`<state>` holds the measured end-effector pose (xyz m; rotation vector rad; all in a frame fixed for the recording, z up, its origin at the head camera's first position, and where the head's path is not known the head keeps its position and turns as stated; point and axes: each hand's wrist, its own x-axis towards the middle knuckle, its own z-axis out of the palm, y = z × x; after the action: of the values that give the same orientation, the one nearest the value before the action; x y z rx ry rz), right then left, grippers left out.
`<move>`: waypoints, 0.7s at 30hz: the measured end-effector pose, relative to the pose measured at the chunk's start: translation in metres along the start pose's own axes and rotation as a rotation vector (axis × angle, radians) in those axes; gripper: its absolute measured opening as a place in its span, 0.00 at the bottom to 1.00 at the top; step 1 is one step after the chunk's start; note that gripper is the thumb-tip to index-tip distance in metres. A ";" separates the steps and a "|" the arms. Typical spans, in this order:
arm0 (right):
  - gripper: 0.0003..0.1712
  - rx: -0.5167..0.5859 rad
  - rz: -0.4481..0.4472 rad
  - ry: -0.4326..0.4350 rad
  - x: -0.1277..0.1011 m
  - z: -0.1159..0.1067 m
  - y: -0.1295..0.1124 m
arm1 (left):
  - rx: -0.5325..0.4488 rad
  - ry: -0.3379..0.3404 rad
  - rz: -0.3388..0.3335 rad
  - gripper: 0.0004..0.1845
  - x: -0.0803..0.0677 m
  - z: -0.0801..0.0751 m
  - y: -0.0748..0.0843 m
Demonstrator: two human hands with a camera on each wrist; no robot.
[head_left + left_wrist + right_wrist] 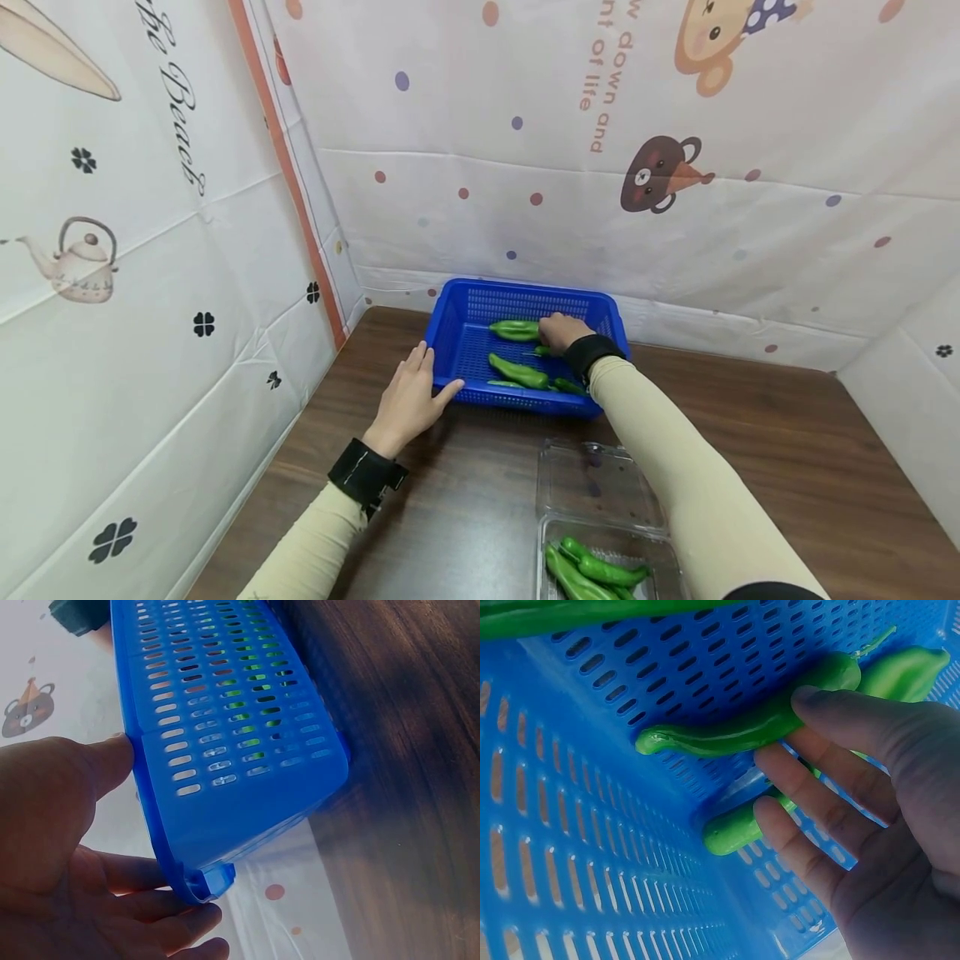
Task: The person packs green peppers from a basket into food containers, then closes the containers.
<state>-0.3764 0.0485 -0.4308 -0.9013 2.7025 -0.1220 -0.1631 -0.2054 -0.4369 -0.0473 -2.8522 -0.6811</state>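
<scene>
- Our left hand (409,400) lies open, fingers straight against the near-left corner of the blue basket (450,333) on the worktop (465,500).
- Our right hand (561,332) reaches inside, thumb and fingers closing on a green pepper (750,727).
- On the backdrop (675,208) we read "down and" and "of life".

one basket (450,333), two clamshell trays (600,483).

Left wall sheet (150,275), 10 o'clock: black cursive script running down, partly cut off, reads "...he Beach" (178,100).
Back wall sheet (637,167), 12 o'clock: orange print turned sideways, cut by top edge, reads "...w down and" (615,83) and "...nt of life" (587,58).
No readable text on blue basket (457,312), clear plastic clamshell box (600,500), wrist bands.
</scene>
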 end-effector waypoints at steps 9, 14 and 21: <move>0.26 -0.008 0.016 -0.004 0.002 0.000 0.002 | -0.010 0.001 -0.008 0.43 0.000 0.000 0.001; 0.26 -0.001 0.015 -0.005 0.002 0.001 0.002 | -0.010 0.008 -0.003 0.43 0.000 0.000 0.001; 0.28 0.014 -0.016 0.036 -0.007 -0.006 -0.002 | -0.026 0.003 -0.004 0.43 -0.001 0.000 0.000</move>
<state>-0.3720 0.0508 -0.4236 -0.9248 2.7243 -0.1611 -0.1623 -0.2055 -0.4371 -0.0450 -2.8409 -0.7190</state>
